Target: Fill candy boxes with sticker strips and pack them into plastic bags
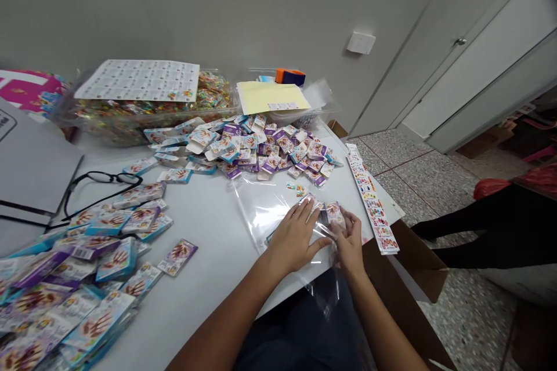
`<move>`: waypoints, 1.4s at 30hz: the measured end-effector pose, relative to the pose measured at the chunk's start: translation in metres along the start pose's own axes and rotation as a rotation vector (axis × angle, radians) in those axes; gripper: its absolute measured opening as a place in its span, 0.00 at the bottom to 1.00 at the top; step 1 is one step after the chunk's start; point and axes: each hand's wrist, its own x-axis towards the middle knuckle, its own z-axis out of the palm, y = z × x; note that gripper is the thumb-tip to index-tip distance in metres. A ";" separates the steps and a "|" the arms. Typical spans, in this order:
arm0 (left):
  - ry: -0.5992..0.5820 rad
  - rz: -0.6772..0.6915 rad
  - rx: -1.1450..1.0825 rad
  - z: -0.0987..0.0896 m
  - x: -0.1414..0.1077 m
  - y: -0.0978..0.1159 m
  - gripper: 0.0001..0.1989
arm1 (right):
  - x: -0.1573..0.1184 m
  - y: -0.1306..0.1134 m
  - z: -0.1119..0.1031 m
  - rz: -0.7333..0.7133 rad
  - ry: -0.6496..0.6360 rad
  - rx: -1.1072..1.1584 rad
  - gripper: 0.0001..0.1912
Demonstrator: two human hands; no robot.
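My left hand (296, 235) lies flat over a clear plastic bag (259, 203), its fingers stretched out and the thumb apart. Under and beside its fingertips small printed boxes show in part. At the bag's right side my right hand (350, 242) is closed with fingers and thumb around a small white-and-purple printed box (334, 213). Loose plastic hangs below that hand over the table edge. Just beyond the left fingertips lie a few tiny colourful pieces (300, 190). Whether the box is inside the bag or under it, I cannot tell.
Small boxes (270, 153) are heaped behind the bag, with larger flat boxes (100, 278) piled at left. Glasses (104, 178) lie near a grey laptop (32, 156). Clear tubs (152, 122) stand along the wall. A sticker strip (373, 200) lies at the right edge, above cardboard boxes (420, 261).
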 end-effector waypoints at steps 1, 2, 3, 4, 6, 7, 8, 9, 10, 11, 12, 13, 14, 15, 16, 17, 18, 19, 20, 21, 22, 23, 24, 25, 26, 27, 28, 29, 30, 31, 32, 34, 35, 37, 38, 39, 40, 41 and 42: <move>-0.004 0.005 -0.007 -0.001 0.000 -0.001 0.40 | -0.003 0.002 -0.004 -0.039 -0.011 0.010 0.28; -0.006 0.011 -0.015 -0.001 0.000 -0.002 0.40 | -0.007 0.004 -0.009 -0.071 -0.019 0.010 0.26; -0.005 0.018 -0.022 -0.002 0.000 -0.002 0.40 | -0.010 0.006 -0.014 -0.105 -0.019 -0.005 0.23; -0.001 0.023 -0.031 -0.003 0.000 -0.003 0.39 | -0.013 0.008 -0.020 -0.153 -0.006 -0.050 0.20; 0.012 0.028 -0.049 -0.005 -0.001 -0.005 0.38 | -0.017 0.012 -0.033 -0.272 0.049 -0.184 0.15; 0.018 0.032 -0.060 -0.007 -0.001 -0.007 0.37 | -0.018 0.014 -0.039 -0.337 0.093 -0.264 0.13; 0.024 0.041 -0.073 -0.009 -0.001 -0.009 0.35 | -0.018 0.015 -0.046 -0.400 0.143 -0.355 0.13; 0.031 0.057 -0.088 -0.012 -0.002 -0.012 0.33 | -0.018 0.017 -0.052 -0.452 0.189 -0.446 0.15; 0.044 0.082 -0.107 -0.015 -0.002 -0.016 0.31 | -0.018 0.018 -0.058 -0.481 0.222 -0.531 0.17; 0.065 0.115 -0.128 -0.019 -0.002 -0.021 0.28 | -0.017 0.019 -0.063 -0.482 0.240 -0.610 0.20; 0.098 0.148 -0.149 -0.024 -0.002 -0.026 0.26 | -0.018 0.020 -0.067 -0.463 0.248 -0.679 0.23; 0.145 0.179 -0.165 -0.028 -0.003 -0.030 0.24 | -0.018 0.021 -0.069 -0.424 0.247 -0.715 0.26; 0.204 0.205 -0.170 -0.034 -0.004 -0.032 0.22 | -0.019 0.022 -0.071 -0.366 0.239 -0.705 0.28; 0.273 0.225 -0.164 -0.039 -0.006 -0.032 0.20 | -0.021 0.023 -0.072 -0.307 0.232 -0.669 0.28; 0.350 0.241 -0.147 -0.044 -0.009 -0.029 0.18 | -0.022 0.024 -0.072 -0.257 0.229 -0.616 0.28; 0.432 0.253 -0.124 -0.049 -0.014 -0.023 0.16 | -0.024 0.025 -0.072 -0.223 0.228 -0.554 0.28; 0.512 0.255 -0.107 -0.052 -0.019 -0.012 0.13 | -0.026 0.025 -0.071 -0.202 0.222 -0.489 0.28; 0.583 0.242 -0.102 -0.053 -0.026 0.001 0.10 | -0.027 0.025 -0.071 -0.188 0.215 -0.430 0.28; 0.632 0.216 -0.113 -0.052 -0.033 0.018 0.08 | -0.029 0.025 -0.070 -0.180 0.207 -0.378 0.29; 0.648 0.145 -0.158 -0.049 -0.041 0.036 0.04 | -0.030 0.025 -0.070 -0.172 0.199 -0.333 0.30; 0.627 0.050 -0.201 -0.043 -0.048 0.055 0.03 | -0.031 0.025 -0.070 -0.163 0.193 -0.292 0.31; 0.560 -0.049 -0.214 -0.035 -0.053 0.072 0.06 | -0.032 0.025 -0.069 -0.150 0.190 -0.256 0.32; 0.485 -0.159 -0.187 -0.025 -0.057 0.087 0.09 | -0.033 0.026 -0.069 -0.134 0.191 -0.223 0.33; 0.408 -0.254 -0.150 -0.014 -0.058 0.098 0.09 | -0.034 0.026 -0.069 -0.117 0.196 -0.192 0.33; 0.325 -0.326 -0.125 -0.004 -0.057 0.106 0.08 | -0.035 0.026 -0.068 -0.101 0.205 -0.161 0.33; 0.241 -0.392 -0.109 0.005 -0.053 0.110 0.09 | -0.036 0.025 -0.068 -0.083 0.217 -0.130 0.32; 0.154 -0.446 -0.103 0.013 -0.047 0.112 0.12 | -0.038 0.025 -0.067 -0.063 0.228 -0.104 0.31; 0.069 -0.499 -0.103 0.018 -0.040 0.110 0.17 | -0.039 0.025 -0.067 -0.044 0.236 -0.086 0.30; -0.010 -0.554 -0.105 0.021 -0.032 0.108 0.20 | -0.040 0.025 -0.067 -0.027 0.239 -0.077 0.29; -0.074 -0.609 -0.104 0.023 -0.023 0.104 0.23 | -0.042 0.026 -0.067 -0.011 0.239 -0.077 0.28; -0.118 -0.658 -0.099 0.023 -0.015 0.100 0.25 | -0.043 0.026 -0.068 0.003 0.237 -0.082 0.27; -0.136 -0.712 -0.086 0.021 -0.002 0.092 0.27 | -0.045 0.028 -0.069 0.021 0.232 -0.095 0.26; -0.126 -0.717 -0.080 0.021 0.003 0.089 0.27 | -0.046 0.029 -0.070 0.027 0.227 -0.098 0.26; -0.105 -0.705 -0.068 0.023 0.009 0.084 0.22 | -0.048 0.029 -0.071 0.037 0.209 -0.102 0.24; -0.100 -0.697 -0.060 0.025 0.011 0.083 0.18 | -0.049 0.030 -0.072 0.040 0.199 -0.103 0.24; -0.098 -0.689 -0.052 0.028 0.013 0.082 0.15 | -0.049 0.030 -0.072 0.042 0.191 -0.102 0.24; -0.098 -0.679 -0.043 0.031 0.014 0.082 0.13 | -0.050 0.029 -0.071 0.043 0.183 -0.100 0.23; -0.099 -0.668 -0.033 0.034 0.015 0.082 0.13 | -0.051 0.029 -0.071 0.044 0.177 -0.097 0.23; -0.102 -0.655 -0.024 0.036 0.016 0.082 0.14 | -0.052 0.029 -0.070 0.044 0.171 -0.094 0.23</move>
